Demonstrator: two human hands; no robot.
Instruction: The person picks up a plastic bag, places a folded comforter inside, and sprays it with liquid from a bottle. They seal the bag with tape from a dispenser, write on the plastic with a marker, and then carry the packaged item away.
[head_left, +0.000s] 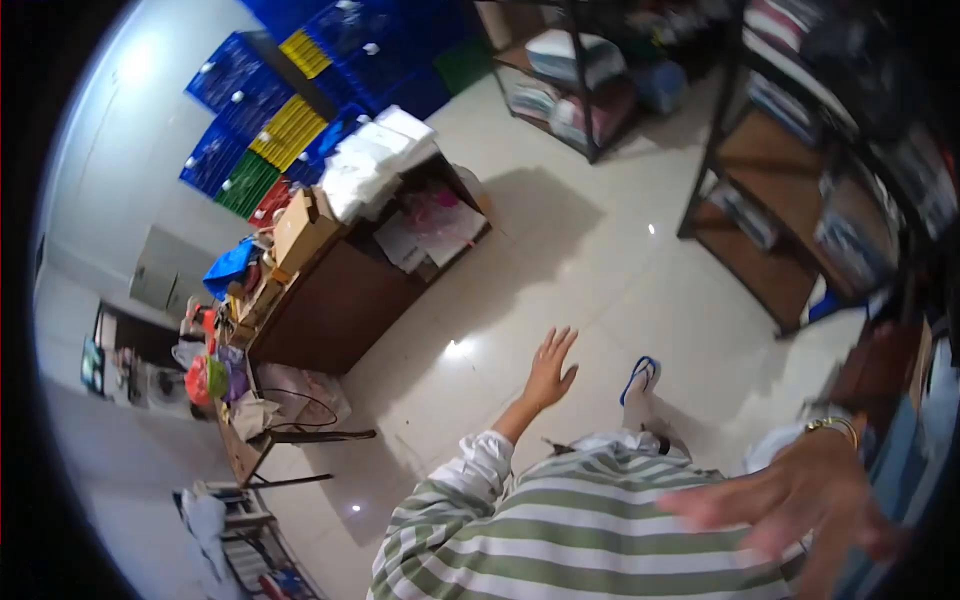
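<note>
My left hand [550, 372] reaches out over the tiled floor with its fingers stretched and somewhat apart; it holds nothing. Close to the camera at the lower right is my right hand [800, 492], partly blurred by motion. Its fingers are spread, nothing shows in them, and a gold-coloured bracelet [836, 428] circles the wrist. This hand hangs in front of my green-and-white striped shirt [600, 515]. Beyond the shirt, one foot in a blue-strapped flip-flop [641, 378] stands on the floor.
A brown desk [335, 305] bears white bags [375, 160] and a cardboard box [302, 232]. Blue, yellow and green crates [245, 180] are stacked behind it. Metal-framed shelves [775, 165] with packed goods stand at the right. A small table [245, 455] is at the left.
</note>
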